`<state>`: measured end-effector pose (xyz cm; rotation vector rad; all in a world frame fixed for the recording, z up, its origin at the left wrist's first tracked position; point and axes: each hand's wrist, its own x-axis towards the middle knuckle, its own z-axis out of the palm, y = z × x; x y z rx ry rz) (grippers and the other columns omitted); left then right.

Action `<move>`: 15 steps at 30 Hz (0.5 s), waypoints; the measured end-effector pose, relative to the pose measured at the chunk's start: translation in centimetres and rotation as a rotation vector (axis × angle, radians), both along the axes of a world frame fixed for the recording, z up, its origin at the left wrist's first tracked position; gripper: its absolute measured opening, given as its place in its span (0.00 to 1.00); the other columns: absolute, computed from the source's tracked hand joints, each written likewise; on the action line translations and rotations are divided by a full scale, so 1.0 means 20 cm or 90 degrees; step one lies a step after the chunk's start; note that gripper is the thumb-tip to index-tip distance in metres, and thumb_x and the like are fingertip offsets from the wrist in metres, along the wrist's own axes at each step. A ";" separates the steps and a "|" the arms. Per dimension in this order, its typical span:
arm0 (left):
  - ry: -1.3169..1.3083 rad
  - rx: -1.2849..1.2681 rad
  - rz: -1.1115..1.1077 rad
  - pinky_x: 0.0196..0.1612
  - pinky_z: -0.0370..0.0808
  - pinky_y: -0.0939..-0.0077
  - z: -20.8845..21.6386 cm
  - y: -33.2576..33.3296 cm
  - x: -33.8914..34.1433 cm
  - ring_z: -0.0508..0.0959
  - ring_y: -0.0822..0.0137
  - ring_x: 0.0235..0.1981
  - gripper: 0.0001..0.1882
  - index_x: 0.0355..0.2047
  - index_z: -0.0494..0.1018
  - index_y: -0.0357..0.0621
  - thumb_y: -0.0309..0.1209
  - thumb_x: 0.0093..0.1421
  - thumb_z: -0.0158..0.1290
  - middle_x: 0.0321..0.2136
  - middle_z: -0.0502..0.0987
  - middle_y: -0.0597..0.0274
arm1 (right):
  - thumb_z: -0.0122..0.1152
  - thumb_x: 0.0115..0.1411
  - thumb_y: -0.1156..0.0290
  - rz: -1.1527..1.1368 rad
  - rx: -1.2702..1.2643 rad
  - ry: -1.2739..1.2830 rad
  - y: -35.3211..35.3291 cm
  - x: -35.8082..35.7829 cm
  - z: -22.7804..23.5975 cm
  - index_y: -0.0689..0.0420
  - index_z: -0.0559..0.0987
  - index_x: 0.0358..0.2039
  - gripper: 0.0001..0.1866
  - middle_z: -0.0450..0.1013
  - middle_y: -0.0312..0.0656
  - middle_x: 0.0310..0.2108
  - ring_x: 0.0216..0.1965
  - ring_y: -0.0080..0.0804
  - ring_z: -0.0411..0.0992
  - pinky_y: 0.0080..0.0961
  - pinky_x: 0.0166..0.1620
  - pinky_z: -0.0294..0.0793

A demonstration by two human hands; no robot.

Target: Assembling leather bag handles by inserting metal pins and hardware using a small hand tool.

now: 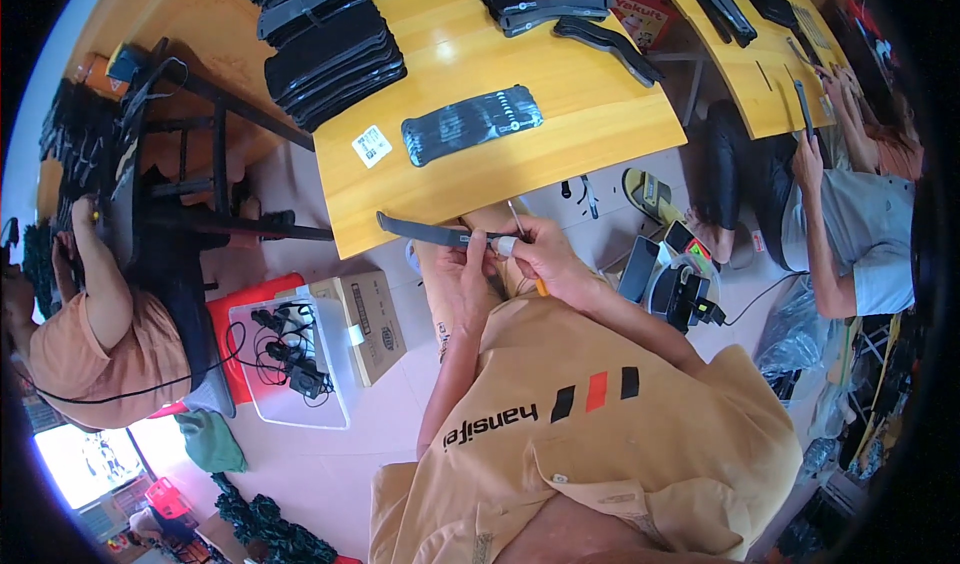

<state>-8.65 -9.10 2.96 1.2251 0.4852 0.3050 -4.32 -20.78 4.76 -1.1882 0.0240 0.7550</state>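
My left hand (468, 282) is closed on a long, flat black strip (425, 231), which points left with its far end bent up. My right hand (550, 262) grips a thin tool with an orange end (541, 287); a slim point rises above the fingers, and its exact kind is unclear. Something white (505, 246) is wrapped round or held at the right fingertips. Both hands meet over my lap, just off the near edge of the yellow table (580, 149). On that table lie a flat black piece in clear plastic (470, 126) and a white printed label (371, 146).
Stacks of black flat pieces (335, 74) and a curved black piece (610, 49) lie farther back. Left on the floor stand a clear bin of cables (340, 389) and a cardboard box (372, 326). Co-workers sit left (110, 334) and right (860, 214).
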 end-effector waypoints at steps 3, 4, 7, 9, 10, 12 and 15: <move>0.002 -0.077 0.031 0.18 0.62 0.86 -0.02 0.03 0.00 0.67 0.78 0.16 0.05 0.27 0.66 0.44 0.29 0.56 0.49 0.19 0.70 0.67 | 0.57 0.51 0.73 0.054 -0.082 -0.036 -0.06 0.03 -0.04 0.60 0.75 0.27 0.04 0.67 0.30 0.17 0.14 0.10 0.56 0.11 0.16 0.50; -0.036 -0.140 0.063 0.19 0.62 0.87 -0.02 0.08 0.01 0.68 0.78 0.17 0.04 0.28 0.66 0.44 0.29 0.57 0.49 0.20 0.70 0.66 | 0.57 0.51 0.73 0.052 -0.081 -0.033 -0.09 0.05 -0.05 0.60 0.75 0.27 0.04 0.67 0.30 0.17 0.14 0.10 0.56 0.11 0.16 0.50; -0.055 -0.200 0.105 0.21 0.65 0.87 -0.04 0.26 0.01 0.70 0.77 0.20 0.05 0.33 0.67 0.41 0.30 0.59 0.47 0.24 0.72 0.64 | 0.60 0.47 0.73 0.031 -0.153 -0.186 -0.19 0.13 -0.05 0.59 0.76 0.22 0.03 0.67 0.30 0.15 0.12 0.11 0.55 0.14 0.15 0.49; 0.026 -0.135 -0.141 0.22 0.69 0.86 0.00 0.35 0.01 0.72 0.76 0.20 0.07 0.35 0.68 0.39 0.29 0.58 0.47 0.24 0.72 0.63 | 0.60 0.47 0.73 0.026 -0.231 -0.148 -0.25 0.19 -0.02 0.59 0.76 0.24 0.04 0.67 0.31 0.14 0.12 0.10 0.56 0.11 0.15 0.49; 0.059 -0.166 -0.169 0.23 0.72 0.85 0.00 0.37 0.02 0.74 0.74 0.20 0.09 0.36 0.69 0.36 0.29 0.58 0.48 0.24 0.73 0.61 | 0.60 0.47 0.73 0.046 -0.239 -0.152 -0.26 0.21 -0.02 0.59 0.76 0.25 0.04 0.68 0.31 0.15 0.12 0.10 0.55 0.11 0.14 0.50; 0.094 -0.130 -0.216 0.23 0.72 0.84 0.00 0.41 0.02 0.74 0.74 0.20 0.09 0.35 0.70 0.36 0.30 0.58 0.48 0.23 0.74 0.60 | 0.60 0.47 0.74 0.052 -0.240 -0.147 -0.27 0.25 0.00 0.59 0.76 0.24 0.04 0.67 0.31 0.14 0.12 0.11 0.55 0.12 0.15 0.50; 0.123 -0.081 -0.267 0.22 0.72 0.84 -0.03 0.49 0.07 0.74 0.74 0.19 0.08 0.32 0.71 0.37 0.29 0.58 0.48 0.22 0.74 0.59 | 0.60 0.46 0.75 0.034 -0.206 -0.095 -0.32 0.31 -0.01 0.60 0.76 0.27 0.06 0.66 0.31 0.15 0.11 0.12 0.54 0.12 0.14 0.48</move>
